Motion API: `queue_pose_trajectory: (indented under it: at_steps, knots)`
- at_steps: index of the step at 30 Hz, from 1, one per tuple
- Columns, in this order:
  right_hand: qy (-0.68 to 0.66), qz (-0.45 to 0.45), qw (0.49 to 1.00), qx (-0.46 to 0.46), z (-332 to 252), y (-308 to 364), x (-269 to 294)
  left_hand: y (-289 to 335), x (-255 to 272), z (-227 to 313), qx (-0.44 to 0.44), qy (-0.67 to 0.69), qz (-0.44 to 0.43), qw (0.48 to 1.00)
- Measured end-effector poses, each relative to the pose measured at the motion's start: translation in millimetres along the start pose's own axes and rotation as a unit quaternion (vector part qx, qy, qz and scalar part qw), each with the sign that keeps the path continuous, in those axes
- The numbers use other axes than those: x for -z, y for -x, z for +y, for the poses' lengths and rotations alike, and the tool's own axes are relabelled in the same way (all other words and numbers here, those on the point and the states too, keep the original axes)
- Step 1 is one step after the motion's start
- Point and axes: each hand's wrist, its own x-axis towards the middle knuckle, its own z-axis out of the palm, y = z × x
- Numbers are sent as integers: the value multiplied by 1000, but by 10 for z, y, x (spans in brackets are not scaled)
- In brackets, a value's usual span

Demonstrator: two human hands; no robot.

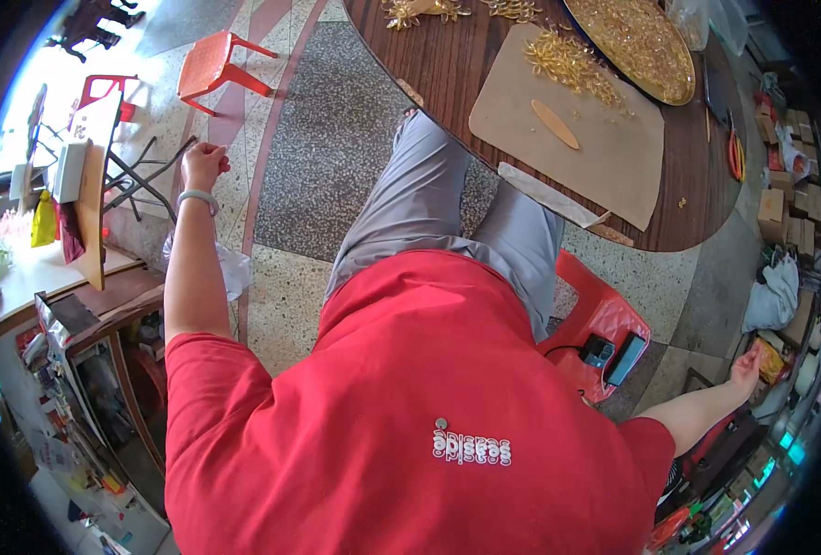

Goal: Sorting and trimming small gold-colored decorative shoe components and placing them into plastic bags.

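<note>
Both my arms are stretched out to the sides, away from the table. My left hand [205, 166], with a pale band at the wrist, is curled into a loose fist above the floor, with nothing showing in it. Far to the right, my right hand [746, 366] is small at the picture's rim, beside an orange-yellow packet [771, 363]; whether they touch is unclear. On the round brown table [429, 60] lies a tan board [512, 120] with a flat oval wooden piece [555, 124] and a heap of yellow translucent pieces [568, 63].
A dark-rimmed round tray [655, 91] of similar pieces stands at the table's far side. Orange-handled pliers [736, 154] lie at its right edge. A red stool [221, 69] stands ahead left. Beside me, a red seat [582, 310] bears small devices. Cardboard boxes [773, 215] line the right.
</note>
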Motion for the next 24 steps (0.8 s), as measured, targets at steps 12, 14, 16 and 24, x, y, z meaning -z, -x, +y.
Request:
queue_pose_trajectory:
  at_steps: [12, 14, 16, 24]
  knots:
    - [77, 20, 996, 29, -123, 18, 9, 50, -100, -23, 9, -2, -9, 1000]
    - [83, 22, 996, 33, -136, -34, 32, 53, -103, -35, 8, 2, -12, 1000]
    - [90, 25, 995, 36, -142, -73, 50, 56, -96, -42, 7, 8, -18, 1000]
    - [86, 31, 995, 35, -109, -111, 140, 30, -79, -101, 23, -7, -26, 999]
